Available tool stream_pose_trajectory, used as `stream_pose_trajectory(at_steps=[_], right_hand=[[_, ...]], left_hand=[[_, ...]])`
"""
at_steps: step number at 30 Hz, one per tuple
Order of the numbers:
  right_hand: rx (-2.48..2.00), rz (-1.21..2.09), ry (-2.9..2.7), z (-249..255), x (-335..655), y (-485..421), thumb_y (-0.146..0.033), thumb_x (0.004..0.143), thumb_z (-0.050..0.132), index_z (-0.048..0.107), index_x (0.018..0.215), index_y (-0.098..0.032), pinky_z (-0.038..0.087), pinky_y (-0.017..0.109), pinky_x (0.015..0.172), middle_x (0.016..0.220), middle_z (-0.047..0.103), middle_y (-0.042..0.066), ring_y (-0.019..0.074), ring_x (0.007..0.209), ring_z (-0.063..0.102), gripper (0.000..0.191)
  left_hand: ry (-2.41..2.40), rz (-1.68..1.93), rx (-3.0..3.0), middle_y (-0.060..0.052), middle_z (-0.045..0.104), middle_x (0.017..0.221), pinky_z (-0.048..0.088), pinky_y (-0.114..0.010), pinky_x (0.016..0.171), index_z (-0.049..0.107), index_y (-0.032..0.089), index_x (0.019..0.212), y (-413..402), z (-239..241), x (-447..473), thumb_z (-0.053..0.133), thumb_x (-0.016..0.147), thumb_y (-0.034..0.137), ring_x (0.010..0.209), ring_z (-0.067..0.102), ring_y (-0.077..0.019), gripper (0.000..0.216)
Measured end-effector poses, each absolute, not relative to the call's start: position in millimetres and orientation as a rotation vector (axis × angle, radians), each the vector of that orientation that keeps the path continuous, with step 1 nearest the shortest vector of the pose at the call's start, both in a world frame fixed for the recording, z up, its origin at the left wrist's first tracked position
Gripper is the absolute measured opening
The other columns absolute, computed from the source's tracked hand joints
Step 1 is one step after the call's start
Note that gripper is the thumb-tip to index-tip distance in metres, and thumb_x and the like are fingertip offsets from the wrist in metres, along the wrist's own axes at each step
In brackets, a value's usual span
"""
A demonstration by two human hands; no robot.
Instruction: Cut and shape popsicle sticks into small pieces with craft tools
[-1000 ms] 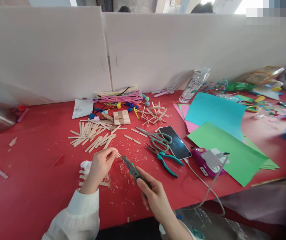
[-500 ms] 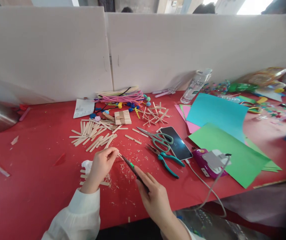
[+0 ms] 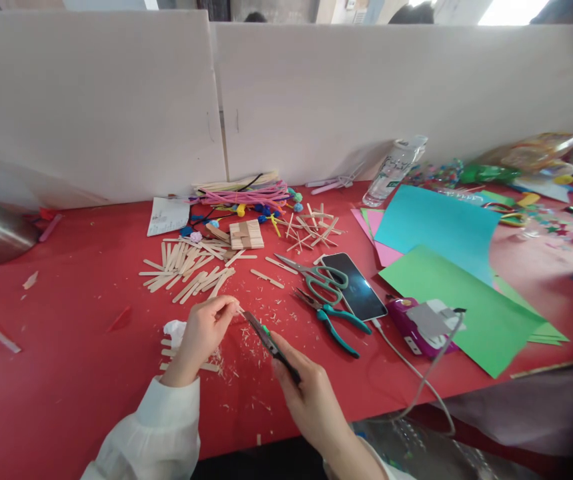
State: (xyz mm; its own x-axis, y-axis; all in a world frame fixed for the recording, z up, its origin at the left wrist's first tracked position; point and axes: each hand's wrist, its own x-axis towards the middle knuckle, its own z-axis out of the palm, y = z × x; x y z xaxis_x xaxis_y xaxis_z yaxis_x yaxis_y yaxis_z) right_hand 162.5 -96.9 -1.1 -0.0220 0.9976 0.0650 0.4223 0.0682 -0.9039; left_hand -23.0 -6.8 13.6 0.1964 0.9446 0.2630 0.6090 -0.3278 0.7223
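My left hand (image 3: 205, 333) pinches a small wooden stick (image 3: 239, 309) between thumb and fingertips, and most of the stick is hidden by the fingers. In my right hand (image 3: 311, 393) is a utility knife (image 3: 269, 341) with a dark handle and a green slider. Its blade points up and left, close to the stick's end. Pale wood shavings (image 3: 253, 360) lie scattered on the red table below. Beside my left wrist several craft sticks (image 3: 210, 367) lie next to a crumpled white piece (image 3: 173, 329).
Behind my hands are a craft-stick pile (image 3: 181, 263), a bundle of pipe cleaners (image 3: 246, 195) and thin stick pieces (image 3: 316, 230). To the right lie scissors (image 3: 326, 280), teal-handled pliers (image 3: 333, 327), a phone (image 3: 359, 290) on a cable, a purple device (image 3: 406, 323) and coloured paper (image 3: 456, 307).
The knife blade has drawn back slightly down and right from the stick's tip. My left hand has hardly moved.
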Motion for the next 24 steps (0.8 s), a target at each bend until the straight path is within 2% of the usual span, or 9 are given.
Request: stream_pose_trajectory(at_steps=[2,4,6,7,9,11,13,18,24], right_hand=[[-1.460,1.212,-1.308,-2.8,161.9,-95.0,-0.039,0.086,0.049,0.060,0.123,-0.014,0.051,0.025,0.044,0.089,0.072,0.011,0.0177,0.056,0.065,0.047],[-1.439,1.450,-1.039,-6.2,160.3,-94.1,-0.047,0.081,0.054,0.057,0.126,-0.013,0.037,0.021,0.030,0.076,0.070,0.007,0.0093,0.034,0.048,0.057],[-1.411,1.562,-0.883,-10.0,159.0,-94.4,-0.051,0.077,0.057,0.055,0.128,-0.013,0.030,0.019,0.027,0.072,0.068,0.005,0.0046,0.028,0.036,0.064],[-1.409,1.556,-0.876,-11.6,158.7,-94.9,-0.052,0.077,0.057,0.055,0.128,-0.013,0.030,0.019,0.027,0.073,0.068,0.005,0.0045,0.028,0.036,0.064],[-1.425,1.423,-1.004,-13.6,159.3,-96.6,-0.048,0.080,0.056,0.059,0.125,-0.015,0.040,0.021,0.033,0.078,0.070,0.007,0.0096,0.037,0.051,0.056],[-1.431,1.188,-1.231,-13.9,161.0,-98.5,-0.040,0.084,0.053,0.062,0.121,-0.017,0.053,0.024,0.051,0.091,0.071,0.009,0.0180,0.065,0.066,0.044],[-1.434,0.965,-1.439,-13.0,162.7,-100.1,-0.032,0.087,0.049,0.063,0.120,-0.019,0.055,0.024,0.064,0.101,0.070,0.010,0.0203,0.085,0.068,0.038],[-1.476,0.634,-1.695,-7.4,162.2,-101.3,-0.020,0.089,0.041,0.061,0.122,-0.018,0.047,0.017,0.044,0.084,0.068,0.007,0.0108,0.051,0.061,0.038],[-1.438,0.414,-1.803,-3.0,157.4,-101.9,-0.014,0.088,0.041,0.062,0.120,-0.017,0.049,0.016,0.048,0.086,0.070,0.007,0.0110,0.056,0.066,0.038]], left_hand=[[1.446,0.943,1.980,-0.001,0.072,0.076,0.050,-0.021,0.065,0.063,0.021,0.078,-5.9,12.0,-24.3,0.046,0.088,0.033,0.070,0.067,-0.0155,0.023],[1.449,0.934,1.940,-0.001,0.072,0.076,0.049,-0.021,0.066,0.063,0.021,0.078,-5.2,9.6,-25.4,0.047,0.088,0.034,0.070,0.067,-0.0155,0.023],[1.453,0.928,1.895,-0.001,0.071,0.076,0.049,-0.021,0.067,0.062,0.020,0.079,-4.6,7.2,-26.3,0.047,0.089,0.035,0.070,0.067,-0.0155,0.023],[1.452,0.921,1.876,-0.001,0.071,0.076,0.049,-0.021,0.067,0.062,0.020,0.080,-4.5,6.3,-26.6,0.047,0.089,0.036,0.071,0.067,-0.0155,0.023],[1.452,0.902,1.856,0.000,0.070,0.075,0.049,-0.021,0.067,0.062,0.020,0.080,-4.3,5.4,-26.9,0.047,0.089,0.036,0.071,0.066,-0.0155,0.024],[1.463,0.897,1.868,0.000,0.070,0.073,0.048,-0.021,0.066,0.062,0.020,0.079,-4.1,5.8,-26.6,0.047,0.089,0.037,0.069,0.065,-0.0153,0.024],[1.483,0.908,1.896,0.000,0.069,0.071,0.048,-0.021,0.064,0.062,0.020,0.078,-4.0,7.0,-25.9,0.048,0.088,0.037,0.066,0.064,-0.0152,0.024],[1.499,0.940,1.948,-0.001,0.069,0.074,0.048,-0.022,0.066,0.062,0.020,0.077,-4.8,9.7,-24.5,0.047,0.088,0.037,0.068,0.064,-0.0158,0.025],[1.507,0.944,1.982,0.000,0.069,0.073,0.048,-0.021,0.062,0.063,0.020,0.078,-6.0,9.5,-23.9,0.046,0.088,0.037,0.066,0.063,-0.0146,0.026]])
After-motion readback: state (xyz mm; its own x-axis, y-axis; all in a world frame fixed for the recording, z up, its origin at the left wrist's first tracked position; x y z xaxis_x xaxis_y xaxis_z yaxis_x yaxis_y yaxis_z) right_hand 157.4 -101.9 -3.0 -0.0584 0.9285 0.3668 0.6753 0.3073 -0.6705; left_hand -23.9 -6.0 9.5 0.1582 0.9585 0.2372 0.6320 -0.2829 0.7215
